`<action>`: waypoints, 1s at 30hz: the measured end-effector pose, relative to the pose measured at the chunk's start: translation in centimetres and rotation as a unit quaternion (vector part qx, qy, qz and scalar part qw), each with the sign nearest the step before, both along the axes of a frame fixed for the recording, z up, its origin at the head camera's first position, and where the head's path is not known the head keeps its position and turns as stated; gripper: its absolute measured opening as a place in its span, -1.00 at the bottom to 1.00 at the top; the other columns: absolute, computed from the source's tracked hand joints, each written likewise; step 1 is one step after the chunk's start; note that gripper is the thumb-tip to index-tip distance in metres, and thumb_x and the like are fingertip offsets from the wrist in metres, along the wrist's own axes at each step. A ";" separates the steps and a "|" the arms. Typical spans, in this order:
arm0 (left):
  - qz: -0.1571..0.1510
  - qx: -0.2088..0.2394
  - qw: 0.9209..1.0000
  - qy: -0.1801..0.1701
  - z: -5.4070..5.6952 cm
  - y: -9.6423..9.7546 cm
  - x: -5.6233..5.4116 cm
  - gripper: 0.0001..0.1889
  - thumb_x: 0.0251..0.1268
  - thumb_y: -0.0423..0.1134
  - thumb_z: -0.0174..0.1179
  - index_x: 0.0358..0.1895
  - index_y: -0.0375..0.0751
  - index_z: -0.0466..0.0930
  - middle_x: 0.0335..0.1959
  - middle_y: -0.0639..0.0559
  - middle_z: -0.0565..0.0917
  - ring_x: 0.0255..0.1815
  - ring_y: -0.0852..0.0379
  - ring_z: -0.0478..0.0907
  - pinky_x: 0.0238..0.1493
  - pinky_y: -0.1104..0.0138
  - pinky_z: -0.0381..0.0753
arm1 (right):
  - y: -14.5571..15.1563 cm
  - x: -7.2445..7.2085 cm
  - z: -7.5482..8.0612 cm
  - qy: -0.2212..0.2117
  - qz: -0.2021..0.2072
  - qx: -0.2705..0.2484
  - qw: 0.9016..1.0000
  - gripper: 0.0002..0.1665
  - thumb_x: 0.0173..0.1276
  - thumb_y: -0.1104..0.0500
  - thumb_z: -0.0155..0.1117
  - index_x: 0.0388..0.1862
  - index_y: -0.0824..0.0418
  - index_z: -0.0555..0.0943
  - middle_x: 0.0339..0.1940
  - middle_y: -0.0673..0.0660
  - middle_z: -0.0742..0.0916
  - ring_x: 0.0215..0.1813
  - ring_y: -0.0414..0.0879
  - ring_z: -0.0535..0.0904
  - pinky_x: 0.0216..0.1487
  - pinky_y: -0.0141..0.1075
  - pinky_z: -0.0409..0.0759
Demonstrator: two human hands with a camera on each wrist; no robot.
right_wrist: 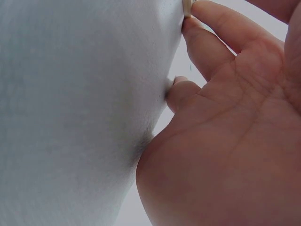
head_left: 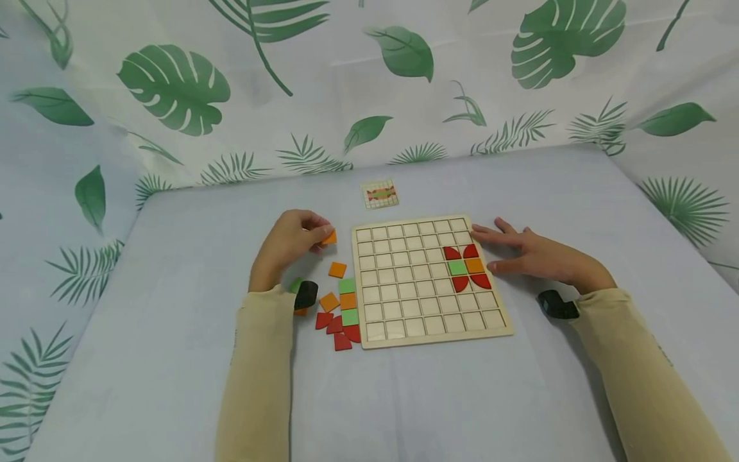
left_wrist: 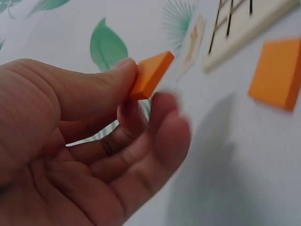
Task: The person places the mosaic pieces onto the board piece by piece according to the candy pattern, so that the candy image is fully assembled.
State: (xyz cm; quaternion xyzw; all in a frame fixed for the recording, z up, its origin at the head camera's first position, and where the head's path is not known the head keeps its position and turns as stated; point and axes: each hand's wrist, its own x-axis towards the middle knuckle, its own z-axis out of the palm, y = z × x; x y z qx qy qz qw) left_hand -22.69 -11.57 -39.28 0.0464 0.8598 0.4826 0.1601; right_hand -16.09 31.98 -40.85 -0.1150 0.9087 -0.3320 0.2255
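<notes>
Between thumb and fingers my left hand [head_left: 294,236] pinches an orange square tile [left_wrist: 153,75], held above the table left of the wooden grid board [head_left: 398,290]. My right hand [head_left: 534,256] rests at the board's right edge, fingers spread, fingertips touching the rim. Toward the right side of the board lie a green square tile [head_left: 457,267], an orange tile [head_left: 475,265] and several red quarter-round pieces [head_left: 460,283] around them. Another loose orange square [head_left: 337,269] lies on the table just below the left hand.
Left of the board lie loose green tiles [head_left: 349,317], orange tiles [head_left: 330,302] and red pieces [head_left: 342,341], some against its edge. A small pattern card [head_left: 380,194] lies behind the board. Leaf-printed cloth [head_left: 346,83] rises behind the table.
</notes>
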 end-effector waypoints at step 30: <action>0.002 0.348 0.936 -0.048 0.2 11.2 3.3 -0.88 0.51 -0.49 0.29 0.00 -0.45 0.71 -0.14 -0.25 0.79 -0.19 -0.16 0.77 0.01 0.10 0.78 | 0.0 -0.1 0.1 -0.006 -0.005 0.009 1.000 -0.06 0.51 0.04 0.44 0.74 0.10 0.24 0.78 0.29 0.07 0.76 0.32 -0.36 0.54 0.46 -0.47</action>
